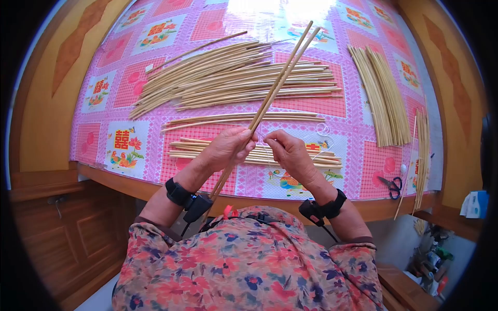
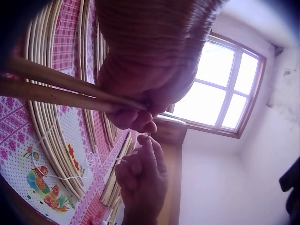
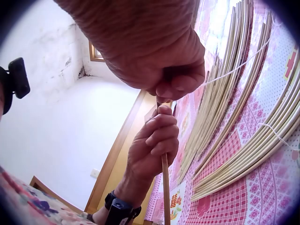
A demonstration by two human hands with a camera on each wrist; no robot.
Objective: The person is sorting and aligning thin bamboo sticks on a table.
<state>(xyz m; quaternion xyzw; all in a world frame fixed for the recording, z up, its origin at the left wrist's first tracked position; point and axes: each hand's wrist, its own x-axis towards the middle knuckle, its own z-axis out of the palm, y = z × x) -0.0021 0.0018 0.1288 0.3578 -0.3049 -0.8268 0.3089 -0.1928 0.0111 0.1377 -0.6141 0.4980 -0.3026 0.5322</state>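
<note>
My left hand grips two long, thin tan sticks, which slant up to the right, cross near their tops and run down past the forearm. Close beside it, my right hand pinches a thin white string with thumb and forefinger. The fingertips of both hands nearly meet at the sticks in the left wrist view. Below the hands lies a small row of sticks with white string across it. A loose curl of string rests on the tablecloth.
Many loose sticks spread over the patterned tablecloth. Several more lie in a narrow row nearer the hands. Thick bundles stand to the right, with thinner sticks and dark-handled scissors near the table's right edge.
</note>
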